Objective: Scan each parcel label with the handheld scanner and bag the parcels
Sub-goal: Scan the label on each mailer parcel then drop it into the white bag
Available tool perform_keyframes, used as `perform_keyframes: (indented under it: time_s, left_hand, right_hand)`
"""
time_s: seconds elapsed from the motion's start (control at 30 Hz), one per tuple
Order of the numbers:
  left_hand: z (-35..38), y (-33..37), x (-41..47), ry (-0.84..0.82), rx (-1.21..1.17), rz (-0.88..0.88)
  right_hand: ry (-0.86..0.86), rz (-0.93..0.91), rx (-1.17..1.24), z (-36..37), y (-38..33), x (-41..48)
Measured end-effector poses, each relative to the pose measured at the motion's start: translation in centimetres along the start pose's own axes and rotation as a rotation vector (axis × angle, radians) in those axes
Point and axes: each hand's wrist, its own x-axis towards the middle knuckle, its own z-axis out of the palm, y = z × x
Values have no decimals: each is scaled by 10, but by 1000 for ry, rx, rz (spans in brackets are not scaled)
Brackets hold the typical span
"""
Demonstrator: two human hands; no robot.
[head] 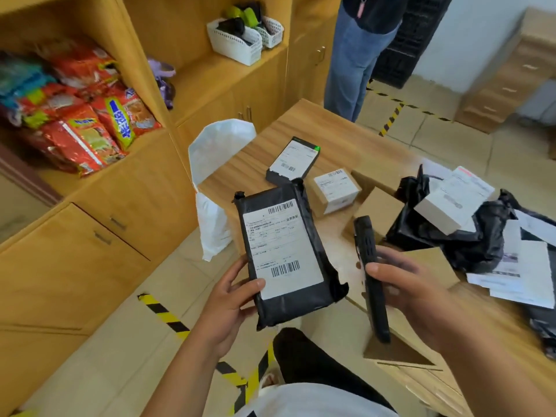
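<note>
Now parcel (285,254) in left hand (228,302).

label print on parcel (288,310) too small to read, scanner (371,278) screen turned away, standing person (352,64) cropped at top

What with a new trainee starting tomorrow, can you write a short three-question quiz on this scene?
1. Which hand grips the handheld scanner?
A. left
B. right
C. neither
2. True or false: the left hand holds the black parcel with its label facing the camera.
3. Fill in: the label on the held parcel shows ___ barcodes.

Key
1. B, the right hand.
2. True.
3. Two, one near the top of the label and one near the bottom.
</note>
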Motion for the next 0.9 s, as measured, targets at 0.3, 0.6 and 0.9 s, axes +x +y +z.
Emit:
perform_keyframes:
  time_s: [0.3,0.6,0.9]
  left_hand:
    - [-58,81,71,177,-8,-42]
    - [-91,164,174,336,51,-90]
    - [-138,214,263,410,144,-128]
  right_hand:
    - [-109,-2,36,67,-63,132]
    - [-176,47,102,93,-113,259]
    - [-123,24,164,102,-129,297]
